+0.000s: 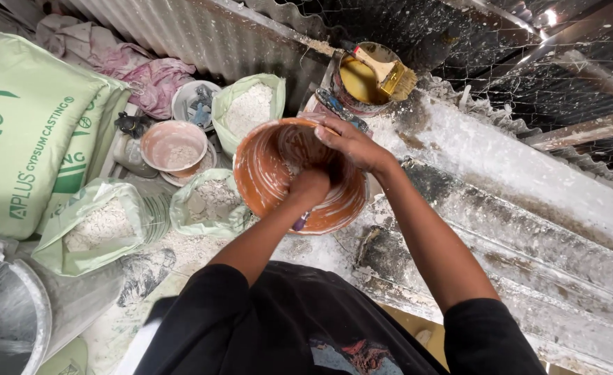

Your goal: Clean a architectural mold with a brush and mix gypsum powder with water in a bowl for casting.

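Observation:
An orange plastic bowl [265,170], smeared with white plaster, sits tilted in front of me on a dusty corrugated surface. My right hand [348,142] grips its far rim from above. My left hand [311,186] is a closed fist reaching down inside the bowl; a small purple tip shows just below the fist, and what it holds is hidden. Both forearms rise from black sleeves at the bottom of the view.
Open green bags of white powder [249,107] [102,226] [209,201] stand left of the bowl. A smaller pink bowl [174,146], a tin with a yellow brush [376,73], large green printed sacks [22,132] and a metal bucket [15,312] surround them. A plaster-coated corrugated sheet [528,180] runs right.

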